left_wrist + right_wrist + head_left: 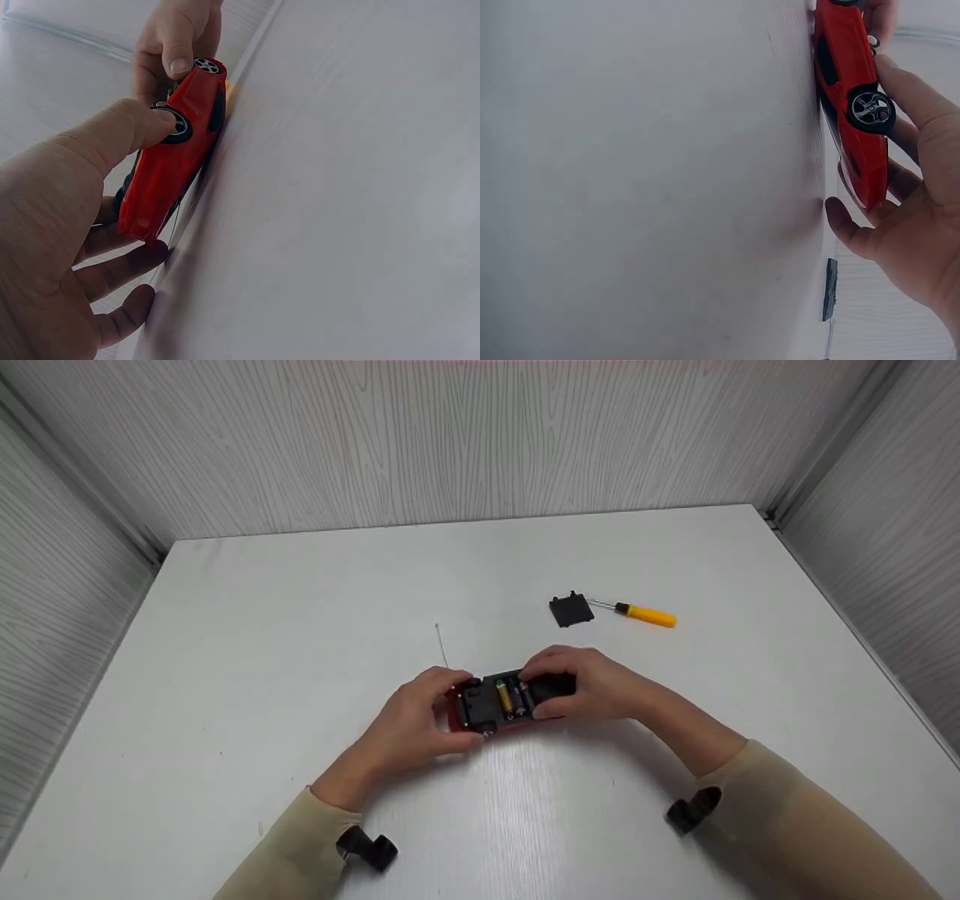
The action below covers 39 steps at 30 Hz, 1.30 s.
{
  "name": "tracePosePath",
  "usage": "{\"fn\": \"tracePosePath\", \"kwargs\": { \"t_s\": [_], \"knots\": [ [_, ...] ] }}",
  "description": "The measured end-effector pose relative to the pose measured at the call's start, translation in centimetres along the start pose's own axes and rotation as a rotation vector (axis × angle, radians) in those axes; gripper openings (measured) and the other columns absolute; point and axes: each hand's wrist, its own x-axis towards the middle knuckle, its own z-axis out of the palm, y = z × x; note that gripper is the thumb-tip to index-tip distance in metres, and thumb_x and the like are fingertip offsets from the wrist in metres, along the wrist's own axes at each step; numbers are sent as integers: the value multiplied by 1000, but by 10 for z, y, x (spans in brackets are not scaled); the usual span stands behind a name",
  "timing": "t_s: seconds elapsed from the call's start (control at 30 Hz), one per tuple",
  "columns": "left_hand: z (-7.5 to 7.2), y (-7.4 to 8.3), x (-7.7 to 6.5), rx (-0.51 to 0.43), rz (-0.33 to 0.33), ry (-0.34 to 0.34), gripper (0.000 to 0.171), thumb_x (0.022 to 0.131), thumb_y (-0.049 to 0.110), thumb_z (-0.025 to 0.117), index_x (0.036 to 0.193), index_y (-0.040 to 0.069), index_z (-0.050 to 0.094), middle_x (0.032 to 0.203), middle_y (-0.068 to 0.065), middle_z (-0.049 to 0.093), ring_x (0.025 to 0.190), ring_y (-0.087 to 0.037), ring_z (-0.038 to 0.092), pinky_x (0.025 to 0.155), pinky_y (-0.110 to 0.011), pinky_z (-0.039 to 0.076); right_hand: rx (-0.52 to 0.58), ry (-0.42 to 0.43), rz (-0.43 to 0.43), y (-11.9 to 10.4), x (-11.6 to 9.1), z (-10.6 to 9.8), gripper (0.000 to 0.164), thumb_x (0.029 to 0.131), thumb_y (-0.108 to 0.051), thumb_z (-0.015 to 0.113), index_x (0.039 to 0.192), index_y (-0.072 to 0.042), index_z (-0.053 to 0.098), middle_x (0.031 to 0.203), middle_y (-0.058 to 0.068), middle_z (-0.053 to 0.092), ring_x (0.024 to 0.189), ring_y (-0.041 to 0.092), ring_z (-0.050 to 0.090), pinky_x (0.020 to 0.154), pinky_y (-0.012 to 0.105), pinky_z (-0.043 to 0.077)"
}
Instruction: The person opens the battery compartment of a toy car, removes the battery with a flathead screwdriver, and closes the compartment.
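A red toy car (480, 711) lies upside down on the table, its black underside up. Batteries (505, 699) sit side by side in the uncovered compartment of that underside. My left hand (412, 720) grips one end of the car, with the thumb on a wheel (178, 126) and the fingers on the far side. My right hand (596, 686) reaches over the other end. Its thumb and fingertips pinch at the two ends of the rightmost battery (527, 695). The red body shows side-on in the right wrist view, below the right thumb.
Beyond the right hand lies a square black battery cover (571, 610). Next to it is a screwdriver (646, 615) with a yellow handle, its shaft pointing at the cover. A thin antenna (441, 643) sticks out past the left hand. Wood-grain panels (465, 442) enclose the white table.
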Motion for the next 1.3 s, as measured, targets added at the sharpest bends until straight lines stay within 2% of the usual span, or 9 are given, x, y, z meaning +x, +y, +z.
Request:
{"fn": "tracePosePath", "kwargs": {
  "t_s": [0.2,0.47,0.9,1.3],
  "knots": [
    [0,1,0,-13,-20,1,68,79,32,93,139,17,65,130,7,63,110,-12,60,101,-38,50,-32,-6,-24,1,2,0,42,90,-29,87,130,-25,75,134,-5,65,123,19,59,103,45,48],
    [1,2,0,-19,-26,-2,69,79,32,94,139,18,65,130,8,63,111,-12,59,102,-38,50,0,-21,36,2,4,-1,40,89,-31,88,127,-30,75,133,-9,64,123,17,57,105,43,47],
    [0,1,0,-15,-15,-5,71,79,33,94,141,16,63,131,7,63,112,-12,60,103,-39,49,5,-12,23,1,6,-1,40,87,-31,91,123,-27,76,129,-10,67,120,15,59,104,41,49],
    [1,3,0,-11,-14,-7,69,79,31,94,140,16,64,130,6,63,114,-13,59,105,-39,48,75,-14,56,1,5,1,44,86,-26,90,123,-25,67,127,-7,65,117,20,57,102,42,47]
  ]
}}
